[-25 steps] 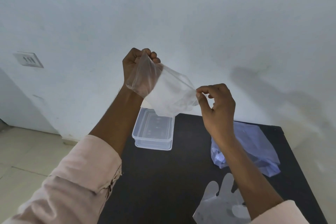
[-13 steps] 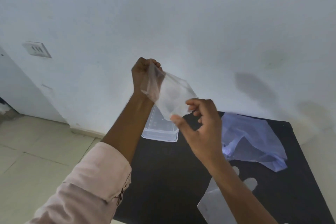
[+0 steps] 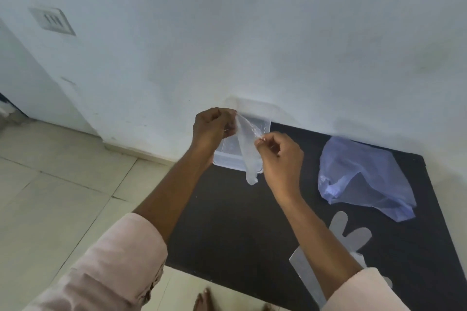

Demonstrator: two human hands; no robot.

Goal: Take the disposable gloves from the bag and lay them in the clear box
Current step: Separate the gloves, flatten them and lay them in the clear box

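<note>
A thin clear disposable glove (image 3: 249, 151) hangs folded between my two hands, just above the clear box (image 3: 227, 153). My left hand (image 3: 213, 125) pinches its upper end and my right hand (image 3: 279, 156) pinches its side edge. The clear box stands at the black table's far left corner, against the white wall, partly hidden by the glove and my hands. A crumpled bluish plastic bag (image 3: 364, 179) lies on the table to the right. Another clear glove (image 3: 346, 235) lies flat near the table's front, partly under my right forearm.
The black table (image 3: 240, 222) sits against a white wall. Pale floor tiles (image 3: 55, 197) lie to the left, and a bare foot (image 3: 203, 302) shows at the bottom edge. A wall switch plate (image 3: 51, 20) is at the upper left.
The view tilted down. My hands came lower and closer together over the box, and the glove, spread wide before, now hangs folded narrow between them.
</note>
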